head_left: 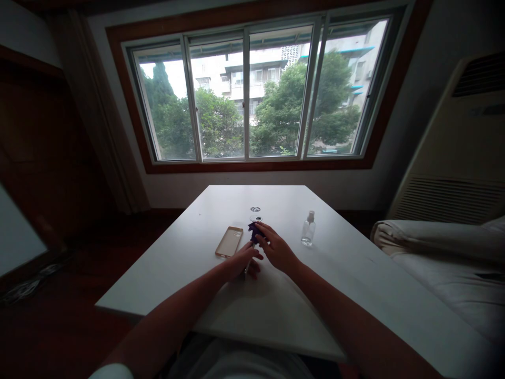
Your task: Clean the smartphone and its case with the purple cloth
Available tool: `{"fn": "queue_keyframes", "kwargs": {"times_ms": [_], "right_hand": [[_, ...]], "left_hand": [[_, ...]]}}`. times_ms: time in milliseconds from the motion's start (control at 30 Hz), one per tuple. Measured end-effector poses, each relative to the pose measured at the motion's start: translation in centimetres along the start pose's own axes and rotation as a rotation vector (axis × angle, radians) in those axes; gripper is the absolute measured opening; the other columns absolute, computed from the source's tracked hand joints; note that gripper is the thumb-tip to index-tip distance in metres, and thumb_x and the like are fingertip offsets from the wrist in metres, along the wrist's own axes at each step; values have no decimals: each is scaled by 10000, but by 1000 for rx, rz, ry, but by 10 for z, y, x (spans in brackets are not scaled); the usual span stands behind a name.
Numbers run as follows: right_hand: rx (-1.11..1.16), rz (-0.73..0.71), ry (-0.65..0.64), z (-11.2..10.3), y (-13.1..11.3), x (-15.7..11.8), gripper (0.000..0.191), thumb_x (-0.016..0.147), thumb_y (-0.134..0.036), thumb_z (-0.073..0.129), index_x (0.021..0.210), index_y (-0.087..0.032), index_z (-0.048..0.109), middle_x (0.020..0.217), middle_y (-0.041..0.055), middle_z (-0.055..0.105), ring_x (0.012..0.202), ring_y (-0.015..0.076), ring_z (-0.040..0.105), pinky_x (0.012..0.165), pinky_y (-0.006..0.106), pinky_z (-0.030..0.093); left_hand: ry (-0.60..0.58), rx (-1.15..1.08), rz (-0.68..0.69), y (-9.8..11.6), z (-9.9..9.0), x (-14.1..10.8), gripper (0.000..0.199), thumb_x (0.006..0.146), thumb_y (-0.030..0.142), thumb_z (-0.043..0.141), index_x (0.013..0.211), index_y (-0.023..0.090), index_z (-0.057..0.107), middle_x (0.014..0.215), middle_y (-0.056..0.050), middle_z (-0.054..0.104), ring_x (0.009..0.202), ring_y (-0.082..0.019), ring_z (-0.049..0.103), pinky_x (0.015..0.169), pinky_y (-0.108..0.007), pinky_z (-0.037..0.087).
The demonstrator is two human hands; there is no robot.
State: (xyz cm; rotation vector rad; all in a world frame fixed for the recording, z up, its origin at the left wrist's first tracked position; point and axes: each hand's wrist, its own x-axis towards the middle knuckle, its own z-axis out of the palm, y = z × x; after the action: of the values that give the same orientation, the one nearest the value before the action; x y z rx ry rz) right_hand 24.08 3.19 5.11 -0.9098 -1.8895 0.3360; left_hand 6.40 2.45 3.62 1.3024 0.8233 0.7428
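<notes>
Near the middle of the white table (173,237), my left hand (243,259) is wrapped round a thin, flat object (247,268) held on edge, which looks like a phone. My right hand (276,247) holds a crumpled dark purple cloth (256,231) against the upper end of that object. The fingers hide most of the object. Just left of the hands a phone case (229,242) with a tan rim lies on the table. To the right stands a clear spray bottle (308,231), upright and apart from the hands.
Two small round items (255,209) lie beyond the hands, one behind the other. A light-coloured sofa (442,263) is by the table's right side. A wide window (246,95) is behind the table.
</notes>
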Motion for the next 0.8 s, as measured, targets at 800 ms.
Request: {"fn": "queue_keyframes", "kwargs": {"times_ms": [800], "right_hand": [[-174, -96, 82, 2, -9, -3, 514, 1036, -378, 459, 1535, -253, 456, 1587, 87, 400, 1500, 288, 326, 1232, 517, 316]], "left_hand": [[8, 11, 0, 1, 5, -3, 643, 825, 345, 581, 1411, 174, 378, 943, -79, 621, 636, -172, 622, 484, -268, 507]]}}
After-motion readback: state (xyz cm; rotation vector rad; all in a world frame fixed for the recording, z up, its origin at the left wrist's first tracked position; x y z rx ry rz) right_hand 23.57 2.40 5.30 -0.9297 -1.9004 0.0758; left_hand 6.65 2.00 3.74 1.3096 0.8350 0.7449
